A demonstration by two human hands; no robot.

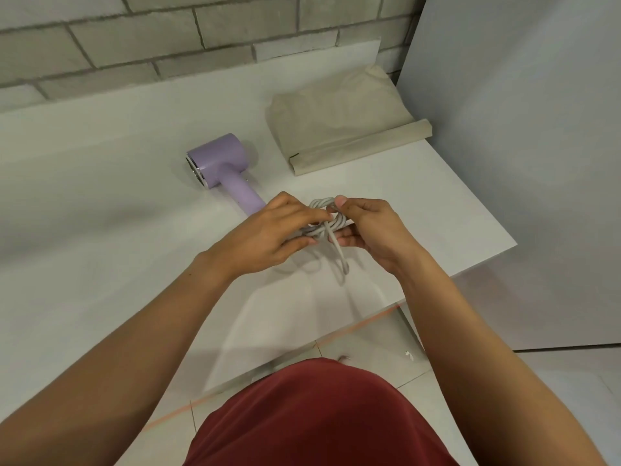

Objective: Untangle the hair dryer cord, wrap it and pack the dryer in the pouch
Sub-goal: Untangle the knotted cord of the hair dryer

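A dark red garment (302, 415) fills the bottom of the view, closest to the camera, with both bare forearms reaching forward from either side of it.

The two hands meet above the near part of the white counter (100, 203). The left hand (268, 230) has its fingers curled over the left side of a coiled bundle of grey cord (325, 219), pinching the wraps together. The right hand (373, 230) grips the same bundle from the other side, thumb pressed on top of the coil and fingers curled beneath it. One loose loop (343, 262) of the cord hangs down from the bundle between the hands, above the counter and casting a faint shadow on it.

Just beyond the left hand lies the lilac hair dryer (218, 163), on its side on the counter. Its handle slants toward the left hand and its silver-rimmed end faces left. The foot of the handle is hidden behind the knuckles, so the cord probably joins it there, though the join cannot be seen.

Farther back and to the right, a beige fabric pouch (342, 119) lies flat on the counter near its far right corner, apart from the dryer, with a rolled or folded edge along its near side.

A pale brick wall (168, 35) stands behind the counter, a plain white panel (521, 129) stands to the right, and a tiled floor (369, 351) shows below the counter's edge.
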